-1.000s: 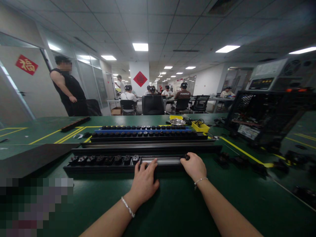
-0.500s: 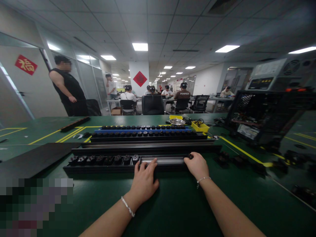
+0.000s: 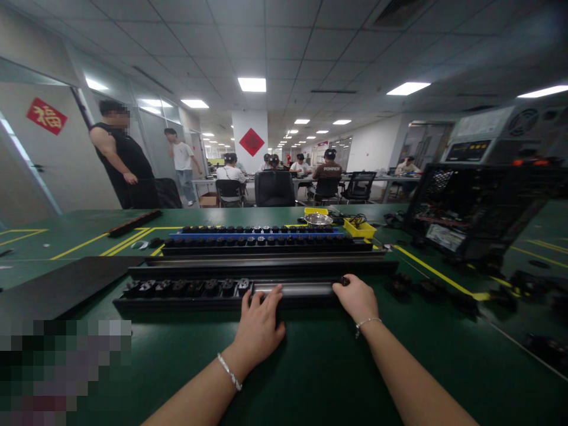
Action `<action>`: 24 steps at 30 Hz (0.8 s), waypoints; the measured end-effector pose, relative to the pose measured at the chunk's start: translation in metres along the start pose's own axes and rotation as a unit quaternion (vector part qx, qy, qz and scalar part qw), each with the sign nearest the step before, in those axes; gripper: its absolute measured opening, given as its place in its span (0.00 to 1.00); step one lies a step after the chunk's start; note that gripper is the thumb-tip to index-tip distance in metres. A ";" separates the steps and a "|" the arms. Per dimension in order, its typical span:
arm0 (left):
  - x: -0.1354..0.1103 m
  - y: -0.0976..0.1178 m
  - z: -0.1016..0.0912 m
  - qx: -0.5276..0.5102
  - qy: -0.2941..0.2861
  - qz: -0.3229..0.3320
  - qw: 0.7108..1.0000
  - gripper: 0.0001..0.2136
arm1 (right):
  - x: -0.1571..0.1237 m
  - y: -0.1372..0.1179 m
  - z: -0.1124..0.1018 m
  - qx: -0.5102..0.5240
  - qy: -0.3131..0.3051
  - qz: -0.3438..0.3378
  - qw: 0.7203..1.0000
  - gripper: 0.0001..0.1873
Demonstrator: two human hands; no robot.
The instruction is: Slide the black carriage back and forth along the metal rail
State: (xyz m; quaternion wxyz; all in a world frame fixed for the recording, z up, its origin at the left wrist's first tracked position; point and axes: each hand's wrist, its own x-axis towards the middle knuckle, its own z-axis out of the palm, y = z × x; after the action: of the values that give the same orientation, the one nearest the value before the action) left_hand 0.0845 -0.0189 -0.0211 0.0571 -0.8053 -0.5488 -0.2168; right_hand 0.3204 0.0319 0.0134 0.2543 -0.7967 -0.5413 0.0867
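Observation:
In front of me lies a long black channel-shaped rail [image 3: 177, 305]. A row of round-faced black socket modules [image 3: 212, 288] fills its left part, and the bare inner channel to their right is shiny. My left hand [image 3: 260, 322] has its fingers apart, with the fingertips on the rail just right of the last module. Whether another piece lies under those fingers I cannot tell. At the rail's right end, my right hand [image 3: 358, 299] pinches a small black socket module [image 3: 345, 281], mostly hidden by the fingers.
Behind is another black rail [image 3: 266, 267], then rows of filled modules [image 3: 266, 239] beside a blue strip [image 3: 195, 236]. A metal bowl [image 3: 318, 219] and yellow tray [image 3: 360, 229] stand farther back. Loose black parts [image 3: 402, 285] and an opened computer case [image 3: 457, 207] are right.
My right hand has shifted very slightly right with the socket module. My left hand stays put. In the background, a person in a white shirt has walked to the left and closer.

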 end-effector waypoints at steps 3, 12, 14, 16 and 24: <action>0.000 0.000 0.001 0.002 0.003 0.000 1.000 0.26 | 0.002 0.003 -0.001 -0.004 -0.004 0.009 1.000 0.18; 0.000 -0.001 0.002 0.000 0.008 0.002 1.000 0.26 | 0.008 0.009 0.001 0.003 0.008 0.008 1.000 0.20; 0.000 -0.001 0.002 0.000 0.010 0.002 1.000 0.27 | 0.010 0.012 0.001 0.002 0.012 0.016 1.000 0.21; 0.001 0.000 0.002 0.000 0.011 0.001 1.000 0.27 | 0.013 0.017 0.000 0.002 0.022 0.025 0.999 0.22; 0.000 0.000 0.002 0.001 0.009 0.001 1.000 0.27 | 0.038 0.061 -0.005 0.008 0.064 0.093 0.994 0.23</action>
State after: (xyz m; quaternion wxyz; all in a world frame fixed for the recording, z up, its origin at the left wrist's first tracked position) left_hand 0.0851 -0.0181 -0.0226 0.0633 -0.8040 -0.5474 -0.2235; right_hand 0.3876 0.0476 -0.0075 0.2858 -0.8456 -0.4464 0.0636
